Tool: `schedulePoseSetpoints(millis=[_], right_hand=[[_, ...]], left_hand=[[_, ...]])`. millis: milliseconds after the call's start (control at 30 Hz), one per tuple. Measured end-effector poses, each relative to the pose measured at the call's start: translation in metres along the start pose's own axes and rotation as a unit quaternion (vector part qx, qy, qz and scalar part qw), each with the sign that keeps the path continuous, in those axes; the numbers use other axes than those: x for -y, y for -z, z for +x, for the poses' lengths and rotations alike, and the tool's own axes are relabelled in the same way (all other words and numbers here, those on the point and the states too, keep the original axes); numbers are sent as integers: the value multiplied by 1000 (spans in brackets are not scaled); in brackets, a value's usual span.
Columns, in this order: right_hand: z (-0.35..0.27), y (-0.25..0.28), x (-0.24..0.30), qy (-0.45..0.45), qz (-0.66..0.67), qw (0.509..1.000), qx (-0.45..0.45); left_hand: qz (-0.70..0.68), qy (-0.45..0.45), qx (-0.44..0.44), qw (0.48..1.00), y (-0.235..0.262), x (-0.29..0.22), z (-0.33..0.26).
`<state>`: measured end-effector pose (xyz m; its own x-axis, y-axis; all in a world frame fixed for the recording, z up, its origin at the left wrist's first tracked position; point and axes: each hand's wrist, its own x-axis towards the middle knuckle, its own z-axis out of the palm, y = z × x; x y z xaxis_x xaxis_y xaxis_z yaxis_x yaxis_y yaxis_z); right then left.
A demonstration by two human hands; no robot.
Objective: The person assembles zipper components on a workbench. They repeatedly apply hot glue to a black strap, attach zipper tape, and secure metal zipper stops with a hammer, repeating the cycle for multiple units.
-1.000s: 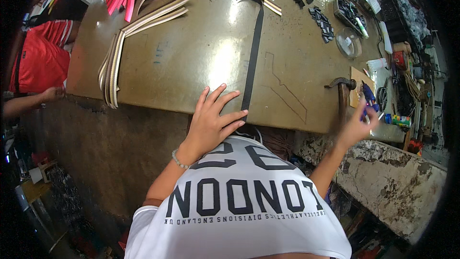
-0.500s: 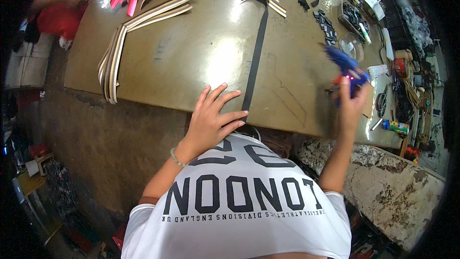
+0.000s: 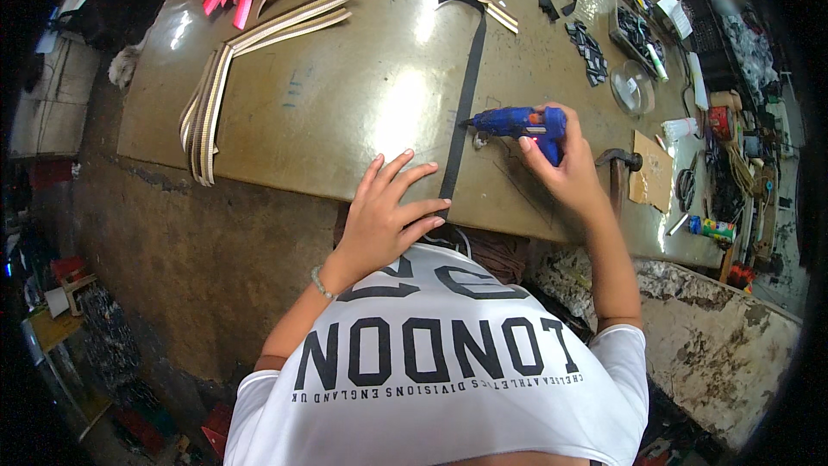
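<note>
Already the strap [image 3: 473, 69] lies laid out across the desk [image 3: 328, 138], left hand [image 3: 384, 207] splayed at its near end. The right hand [image 3: 565, 160] grips the glue gun [image 3: 517, 122], tip by the strap; nothing visibly applied yet.

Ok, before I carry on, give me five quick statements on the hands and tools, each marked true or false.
1. The right hand holds a blue glue gun. True.
2. The left hand touches a black strap. True.
3. The glue gun's tip points away from the black strap. False: it points toward it.
4. A hammer lies right of the right hand. True.
5. The left hand grips the hammer. False: neither hand does.
</note>
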<state>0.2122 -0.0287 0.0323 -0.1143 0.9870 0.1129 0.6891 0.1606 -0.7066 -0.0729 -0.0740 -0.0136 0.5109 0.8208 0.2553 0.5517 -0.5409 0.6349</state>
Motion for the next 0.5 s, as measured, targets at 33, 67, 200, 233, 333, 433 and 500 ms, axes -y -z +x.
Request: schedulePoseSetpoints(millis=[33,67,200,233,333,433,500], right_hand=[[0,1,0,4,0,1000,-10],[0,2,0,7,-7,1000,-9],[3,8,0,-14,-27,999,21],[5,8,0,-18,-23,999,35],[13,8,-3,15,-34,999,14],[23,8,-9,27,-12,1000,-6],[27,8,-9,29,-40,999,4]], left_hand=[[2,0,0,1000,0,0,0],[1,0,-1,1000,0,0,0],[2,-1,-2,1000,0,-1,1],[4,-2,-2,1000,0,-2,1],[7,-1,-3,1000,0,-2,0],[6,-3,-2,1000,0,-2,0],[6,-3,0,1000,0,-2,-1]])
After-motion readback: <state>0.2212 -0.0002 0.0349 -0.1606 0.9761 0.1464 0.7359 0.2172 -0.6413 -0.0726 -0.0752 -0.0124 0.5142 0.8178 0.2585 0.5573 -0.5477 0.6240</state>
